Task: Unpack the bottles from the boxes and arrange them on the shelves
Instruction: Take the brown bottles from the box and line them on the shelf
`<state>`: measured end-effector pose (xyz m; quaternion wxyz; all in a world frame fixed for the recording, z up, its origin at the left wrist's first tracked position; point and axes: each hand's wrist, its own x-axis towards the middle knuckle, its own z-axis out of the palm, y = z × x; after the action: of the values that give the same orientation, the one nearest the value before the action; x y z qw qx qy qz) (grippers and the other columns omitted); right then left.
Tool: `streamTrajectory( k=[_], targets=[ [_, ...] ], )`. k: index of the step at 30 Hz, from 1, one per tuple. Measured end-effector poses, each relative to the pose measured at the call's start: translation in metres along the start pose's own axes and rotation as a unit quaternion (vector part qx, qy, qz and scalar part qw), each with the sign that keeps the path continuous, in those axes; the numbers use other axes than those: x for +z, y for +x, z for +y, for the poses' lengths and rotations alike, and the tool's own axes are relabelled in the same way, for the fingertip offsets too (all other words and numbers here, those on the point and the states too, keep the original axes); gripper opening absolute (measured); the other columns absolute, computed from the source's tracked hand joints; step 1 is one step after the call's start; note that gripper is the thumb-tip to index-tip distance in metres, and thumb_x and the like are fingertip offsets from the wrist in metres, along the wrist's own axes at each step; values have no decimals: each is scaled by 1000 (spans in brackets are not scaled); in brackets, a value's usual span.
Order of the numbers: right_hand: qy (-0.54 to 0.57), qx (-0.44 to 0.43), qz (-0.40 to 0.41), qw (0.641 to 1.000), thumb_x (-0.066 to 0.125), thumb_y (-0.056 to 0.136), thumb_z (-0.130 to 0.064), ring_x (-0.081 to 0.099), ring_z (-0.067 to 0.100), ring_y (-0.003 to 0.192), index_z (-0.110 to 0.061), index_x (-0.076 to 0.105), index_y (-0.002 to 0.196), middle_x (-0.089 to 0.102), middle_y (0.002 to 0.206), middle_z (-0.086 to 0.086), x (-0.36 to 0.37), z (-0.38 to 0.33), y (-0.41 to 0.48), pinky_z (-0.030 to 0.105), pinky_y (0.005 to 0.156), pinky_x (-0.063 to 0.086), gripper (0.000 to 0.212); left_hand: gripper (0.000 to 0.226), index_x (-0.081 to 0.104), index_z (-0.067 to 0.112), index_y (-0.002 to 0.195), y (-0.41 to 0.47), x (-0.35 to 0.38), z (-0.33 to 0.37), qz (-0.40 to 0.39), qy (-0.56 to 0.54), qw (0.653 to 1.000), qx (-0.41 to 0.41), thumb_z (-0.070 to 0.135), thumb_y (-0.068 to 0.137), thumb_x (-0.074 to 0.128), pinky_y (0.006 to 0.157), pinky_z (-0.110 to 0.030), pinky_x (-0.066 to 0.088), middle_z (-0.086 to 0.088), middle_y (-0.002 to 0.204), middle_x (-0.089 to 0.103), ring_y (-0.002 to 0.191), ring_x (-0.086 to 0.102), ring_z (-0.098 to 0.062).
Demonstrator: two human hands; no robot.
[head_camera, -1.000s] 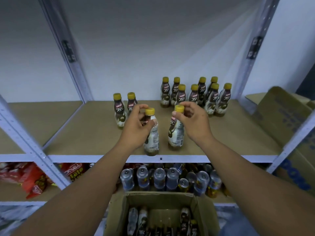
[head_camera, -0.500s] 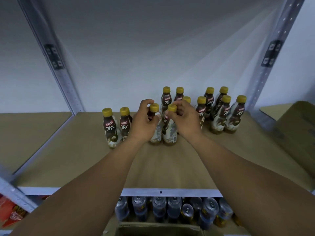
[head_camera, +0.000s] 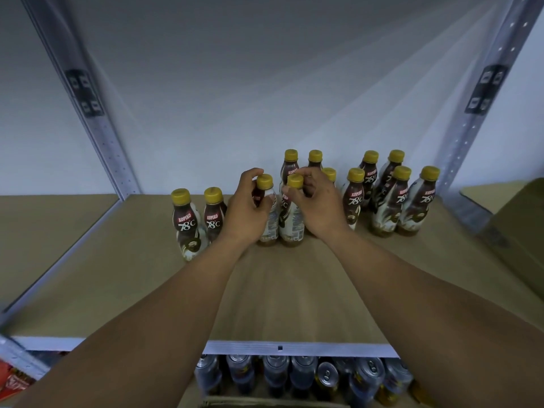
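Brown shelf (head_camera: 123, 275), left hand (head_camera: 245, 214) gripping left bottle (head_camera: 271, 223), right hand (head_camera: 322, 207) pinching right bottle (head_camera: 293, 226) by its cap, both upright, touching

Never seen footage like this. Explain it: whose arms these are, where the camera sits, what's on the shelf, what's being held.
No machine here: a person wears one camera on the head, looking down at their own arms. The left hand pinches the left-hand bottle near its yellow cap, the right hand the right-hand bottle likewise. Both bottles seem to stand on the brown shelf. A pair of bottles stands to their left, a bigger group behind and right. Cans fill the shelf below.
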<state>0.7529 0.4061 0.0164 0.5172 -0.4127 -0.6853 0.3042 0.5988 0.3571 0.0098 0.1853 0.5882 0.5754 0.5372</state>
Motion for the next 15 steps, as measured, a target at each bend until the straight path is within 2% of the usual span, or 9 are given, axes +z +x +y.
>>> streamTrajectory(
  k=[2,4,7,9,12,13,15],
  targets=[
    [-34,-7,-20,999,76,89,-30,67,11,105,-22,62,119,71,110,-3,-5,-4,-1,40,94,55,34,49,42,28,144,-1,-2,2,-8,7,1000,1,19,100,62,96,-34,53,3,120,64,106,63,-12],
    [-89,-13,-48,995,68,95,-34,65,14,111,-23,60,128,70,120,-3,-14,-14,0,41,98,53,35,49,40,26,149,-1,-7,9,-23,33,999,3,23,103,57,93,-27,49,6,125,61,106,59,-9],
    [-146,-14,-109,983,54,104,-32,63,18,116,-22,55,139,65,133,0,-30,-35,5,33,96,49,37,47,38,27,153,7,-20,24,-51,109,993,7,30,107,48,95,-23,41,1,140,57,122,56,-15],
    [-203,-21,-162,966,48,106,-29,63,20,108,-20,57,137,66,127,-1,-37,-46,12,29,87,47,34,45,39,25,153,17,-27,33,-86,161,983,4,27,108,43,98,-27,41,-4,145,55,129,54,-23],
    [-291,-36,-227,929,45,107,-29,55,5,79,-21,56,142,62,115,-4,-40,-54,26,18,67,38,37,42,45,21,150,31,-35,44,-152,256,955,6,23,108,41,102,-28,37,-6,150,51,133,50,-26],
    [-309,-38,-237,920,46,107,-29,53,6,77,-21,56,142,64,118,-1,-40,-54,31,18,66,36,37,42,46,20,149,35,-37,47,-168,274,947,6,23,108,41,101,-27,36,-6,151,50,133,49,-27],
    [-330,-44,-247,910,47,107,-29,54,12,89,-19,57,140,63,127,6,-41,-55,36,22,74,35,36,40,49,19,147,41,-39,51,-185,299,936,7,23,108,41,95,-25,35,-7,147,52,130,51,-26]
  ],
)
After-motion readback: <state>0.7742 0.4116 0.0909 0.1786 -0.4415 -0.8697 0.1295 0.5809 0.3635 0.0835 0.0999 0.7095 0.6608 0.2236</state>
